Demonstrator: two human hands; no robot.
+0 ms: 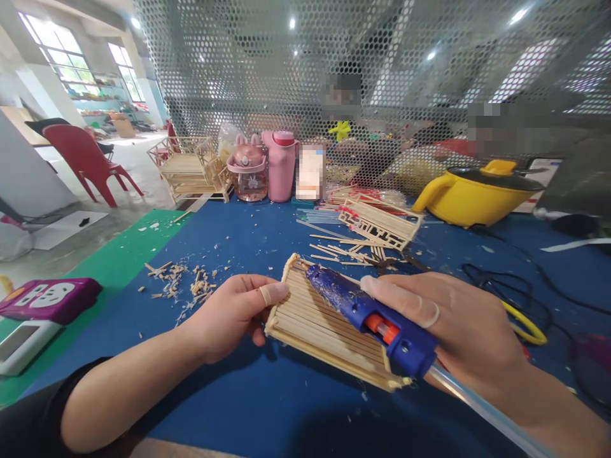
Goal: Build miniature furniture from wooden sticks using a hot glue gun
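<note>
My left hand [238, 308] pinches the left edge of a small panel of wooden sticks [315, 331], thumb on top and fingers beneath. The panel is tilted above the blue table and has stick rims along its sides. In my right hand [458, 318] is a blue hot glue gun [344, 299] with orange parts inside and a clear glue stick [477, 407] coming out of its rear. The gun's nozzle points at the panel's far left corner; whether it touches cannot be made out. Most of my right fingers are hidden behind the gun.
Stick scraps [191, 280] litter the blue table [200, 407]. Behind the panel lie loose sticks [334, 248] and a stick frame [379, 222]. A stick model [195, 168], pink bottle [281, 168], clear jar [251, 181] and yellow pot [477, 197] stand farther back. Black cables [501, 280] lie right.
</note>
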